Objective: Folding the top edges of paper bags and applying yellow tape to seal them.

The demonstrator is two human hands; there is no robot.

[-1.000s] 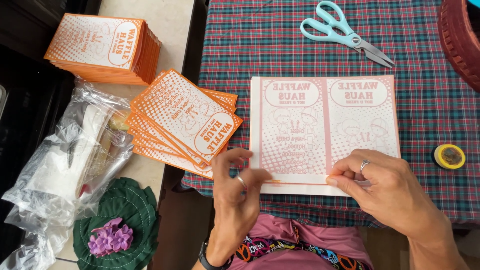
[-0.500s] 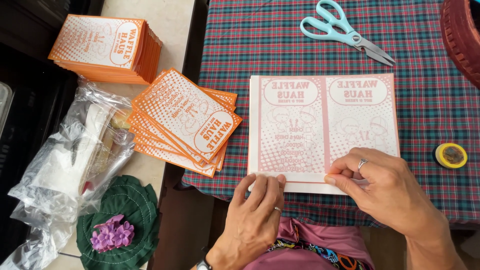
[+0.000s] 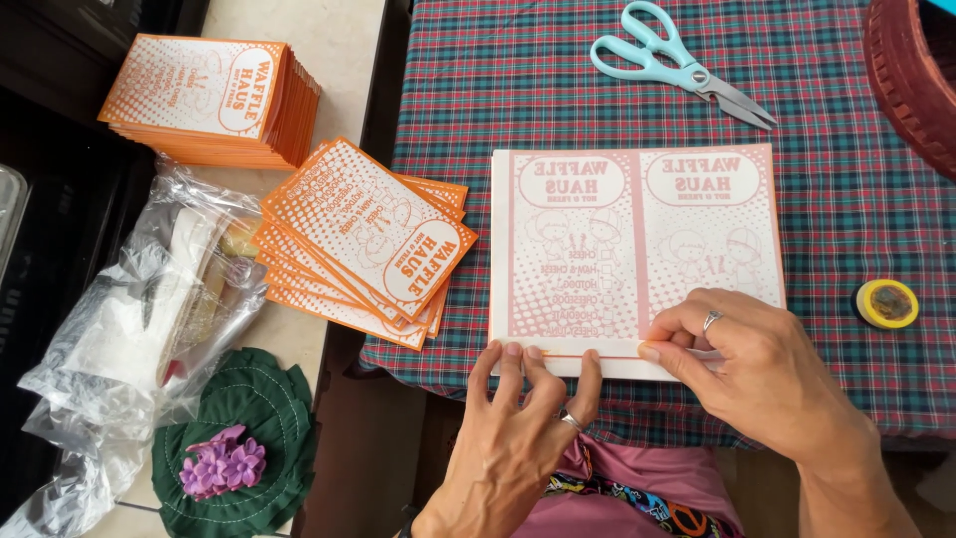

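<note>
A pale printed sheet stack (image 3: 637, 249) is laid flat on the plaid-clothed worktop (image 3: 827, 60), near edge twd the person. Its front edge is pressed by the left hand (image 3: 523, 418), fingers spread; the right hand (image 3: 747, 364) is pinched on the same edge, at a thin orange strip. Blue scissors (image 3: 677, 65) are seen behind, a yellow tape roll (image 3: 886, 303) at right. Orange cards (image 3: 363, 239) are fanned over the cloth's left edge.

we see matt paper sheets (image 3: 637, 249) on woven plaid cloth (image 3: 558, 100); at eleven o'clock, scissors (image 3: 677, 65) with glossy plastic handles and metal blades.
</note>
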